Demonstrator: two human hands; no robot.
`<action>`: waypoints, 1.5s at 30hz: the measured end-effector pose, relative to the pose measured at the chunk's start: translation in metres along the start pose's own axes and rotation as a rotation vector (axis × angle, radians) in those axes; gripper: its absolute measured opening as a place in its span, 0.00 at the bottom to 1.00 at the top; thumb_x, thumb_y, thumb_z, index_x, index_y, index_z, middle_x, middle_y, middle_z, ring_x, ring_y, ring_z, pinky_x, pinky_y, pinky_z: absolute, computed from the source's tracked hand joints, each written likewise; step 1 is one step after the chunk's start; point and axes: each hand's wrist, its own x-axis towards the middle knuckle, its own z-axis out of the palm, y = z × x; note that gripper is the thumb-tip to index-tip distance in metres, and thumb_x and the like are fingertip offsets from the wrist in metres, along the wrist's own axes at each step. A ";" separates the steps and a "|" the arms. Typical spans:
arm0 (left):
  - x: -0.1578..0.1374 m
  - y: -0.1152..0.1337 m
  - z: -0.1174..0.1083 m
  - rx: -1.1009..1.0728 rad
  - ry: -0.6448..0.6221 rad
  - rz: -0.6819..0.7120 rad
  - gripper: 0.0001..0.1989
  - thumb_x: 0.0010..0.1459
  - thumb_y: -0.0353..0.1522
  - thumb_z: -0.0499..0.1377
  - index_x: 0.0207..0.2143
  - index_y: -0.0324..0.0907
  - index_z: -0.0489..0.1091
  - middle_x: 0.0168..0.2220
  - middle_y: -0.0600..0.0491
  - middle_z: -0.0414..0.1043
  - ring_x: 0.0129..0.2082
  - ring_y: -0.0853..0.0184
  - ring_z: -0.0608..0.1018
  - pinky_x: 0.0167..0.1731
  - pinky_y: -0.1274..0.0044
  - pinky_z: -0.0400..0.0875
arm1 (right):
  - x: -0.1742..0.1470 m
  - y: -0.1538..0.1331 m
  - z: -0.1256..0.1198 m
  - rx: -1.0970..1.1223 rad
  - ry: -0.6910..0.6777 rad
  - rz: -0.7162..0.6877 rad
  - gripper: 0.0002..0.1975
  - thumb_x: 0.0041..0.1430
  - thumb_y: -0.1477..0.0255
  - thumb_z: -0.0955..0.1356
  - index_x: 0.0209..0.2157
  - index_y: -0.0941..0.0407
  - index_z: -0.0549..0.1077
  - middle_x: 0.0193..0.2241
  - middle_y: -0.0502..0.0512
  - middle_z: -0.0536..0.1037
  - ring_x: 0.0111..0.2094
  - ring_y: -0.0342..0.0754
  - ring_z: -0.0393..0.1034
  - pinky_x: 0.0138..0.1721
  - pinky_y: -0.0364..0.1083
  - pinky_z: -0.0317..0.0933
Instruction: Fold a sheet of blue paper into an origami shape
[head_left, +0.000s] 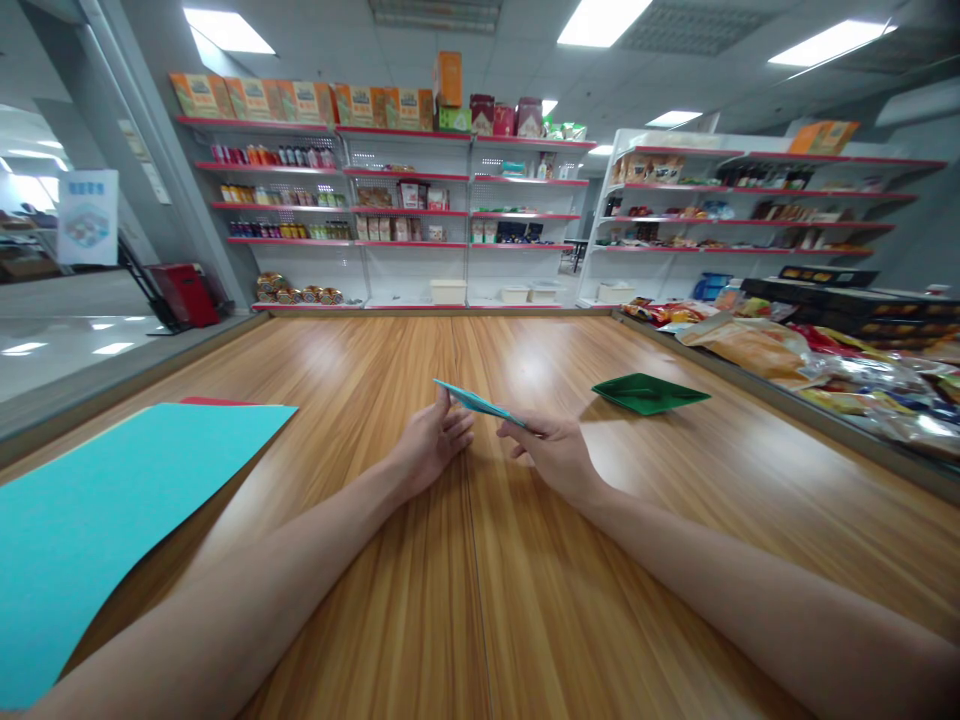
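Observation:
A small folded piece of light-blue paper (pixel 480 402) is held tilted above the middle of the wooden table (pixel 450 600). My left hand (pixel 435 440) pinches its left end between thumb and fingers. At the other end, my right hand (pixel 553 450) grips the paper's lower right tip. To the right lies a green folded paper boat (pixel 649 394), apart from both hands. Large turquoise paper sheets (pixel 135 510) rest on the left of the table, with a red sheet (pixel 217 402) showing at their far edge.
Packaged snacks (pixel 757 350) and black boxes (pixel 847 305) are heaped beyond the table's right edge. Behind the table stand white shelves (pixel 405 265) with bottles and packets. A red box (pixel 185 294) and a sign (pixel 88 218) are at the left.

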 end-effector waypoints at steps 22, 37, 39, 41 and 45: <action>-0.010 0.009 -0.017 0.145 -0.389 -0.302 0.17 0.43 0.30 0.69 0.36 0.31 0.75 0.35 0.41 0.77 0.34 0.59 0.79 0.40 0.71 0.71 | 0.007 0.006 -0.016 0.393 -0.448 0.406 0.22 0.47 0.56 0.72 0.29 0.64 0.75 0.19 0.53 0.74 0.16 0.40 0.67 0.11 0.37 0.61; -0.001 -0.009 -0.008 0.782 -0.083 0.100 0.26 0.57 0.52 0.51 0.19 0.39 0.60 0.16 0.58 0.57 0.16 0.75 0.59 0.15 0.81 0.51 | 0.000 -0.003 -0.013 0.227 -0.569 0.303 0.23 0.52 0.51 0.67 0.28 0.60 0.66 0.14 0.46 0.70 0.11 0.38 0.64 0.09 0.34 0.52; -0.002 -0.009 -0.006 0.773 -0.078 0.116 0.26 0.57 0.52 0.50 0.19 0.40 0.59 0.16 0.58 0.56 0.15 0.74 0.60 0.15 0.81 0.51 | 0.000 -0.001 -0.012 0.293 -0.587 0.287 0.23 0.52 0.51 0.67 0.27 0.59 0.66 0.15 0.46 0.70 0.13 0.38 0.65 0.11 0.34 0.54; -0.004 -0.010 -0.002 0.735 -0.071 0.124 0.27 0.56 0.53 0.51 0.19 0.40 0.58 0.16 0.59 0.56 0.15 0.75 0.59 0.15 0.81 0.51 | -0.001 0.000 -0.011 0.349 -0.611 0.280 0.23 0.51 0.52 0.68 0.26 0.59 0.65 0.15 0.46 0.70 0.14 0.38 0.65 0.12 0.35 0.55; -0.009 -0.009 0.008 0.631 -0.013 0.125 0.27 0.54 0.53 0.53 0.18 0.41 0.55 0.15 0.60 0.53 0.13 0.75 0.57 0.14 0.81 0.50 | -0.005 -0.001 -0.004 0.409 -0.609 0.266 0.22 0.52 0.53 0.68 0.26 0.59 0.66 0.15 0.46 0.69 0.13 0.38 0.64 0.11 0.35 0.53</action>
